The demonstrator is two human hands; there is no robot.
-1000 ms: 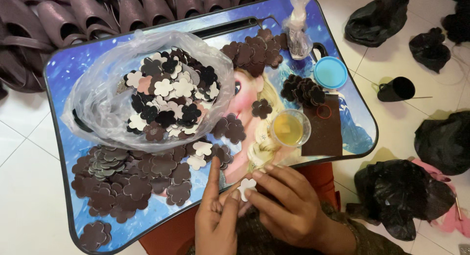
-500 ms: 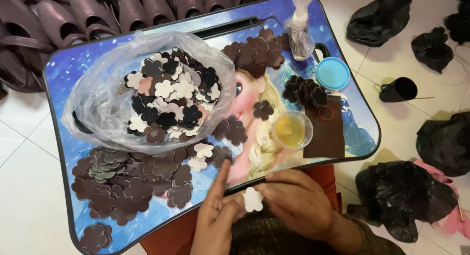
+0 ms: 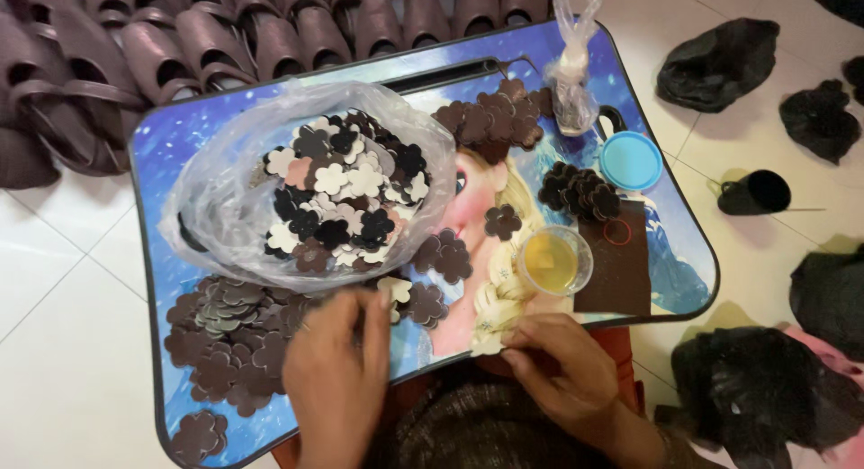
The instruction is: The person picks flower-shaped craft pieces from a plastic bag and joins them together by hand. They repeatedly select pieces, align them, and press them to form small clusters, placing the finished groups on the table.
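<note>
Clear plastic bag [image 3: 225, 208] of flower cutouts, tray's left half; small knotted bag [image 3: 573, 64] (clear) at top edge.

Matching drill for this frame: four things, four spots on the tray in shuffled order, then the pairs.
Things:
1. clear plastic bag of flower cutouts
2. round blue lid
3. small clear cup of yellow liquid
4. pale flower cutout

Places:
A. pinched in the right hand
B. tray's far right edge
C. tray's left half
D. beside the dark brown rectangular sheet

Pairs: 1-C, 2-B, 3-D, 4-A
</note>
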